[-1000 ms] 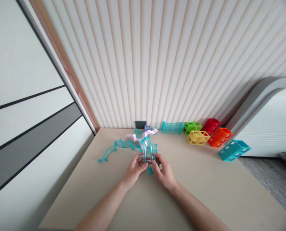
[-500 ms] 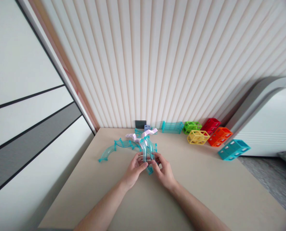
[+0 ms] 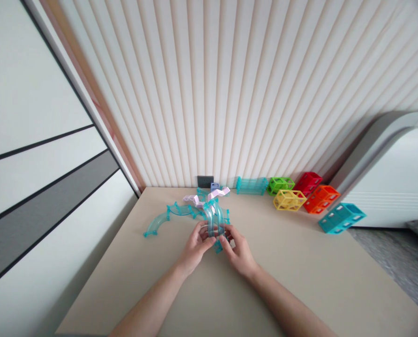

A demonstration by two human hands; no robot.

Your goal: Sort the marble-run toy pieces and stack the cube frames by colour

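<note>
Two clear teal curved track pieces (image 3: 215, 217) are held side by side above the table, close together. My left hand (image 3: 197, 243) grips the left side of them, its thumb across the near end. On the right side my right hand (image 3: 237, 245) closes on them with thumb and fingers. A teal connector end (image 3: 218, 247) shows just below the thumbs. Behind the hands, pale purple zigzag pieces (image 3: 219, 193) and other teal pieces lie in a loose pile. Curved teal track (image 3: 157, 223) rests to the left.
The beige table (image 3: 282, 285) meets a ribbed wall. Along its back right stand a stack of teal tracks (image 3: 251, 186) and green (image 3: 281, 185), yellow (image 3: 289, 200), red (image 3: 309, 183), orange (image 3: 321, 199) and teal blocks (image 3: 341, 218). A black socket (image 3: 205, 181) is on the wall.
The two curved pieces between my hands have come closer together, with the right one shifted left. My right fingertips have moved slightly left.
</note>
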